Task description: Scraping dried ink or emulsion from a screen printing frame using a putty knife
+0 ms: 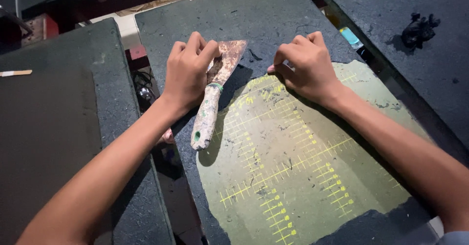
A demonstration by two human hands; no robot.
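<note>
Two bare forearms reached in from the bottom edge, over a dark worktop [273, 15]. On it lay a worn olive mat [312, 176] with yellow ruled markings, its edges ragged. At the mat's far left corner the left hand [188, 71] was curled around a scraper [215, 91], fingers pinching its rusty blade near the neck; the paint-flecked handle angled down towards the camera, over the mat's left edge. Just to the right, the right hand [305, 66] was closed, fingertips pressed at the mat's far edge; whether it gripped that edge could not be told. A black lump [417, 30] sat well apart on a neighbouring slab.
</note>
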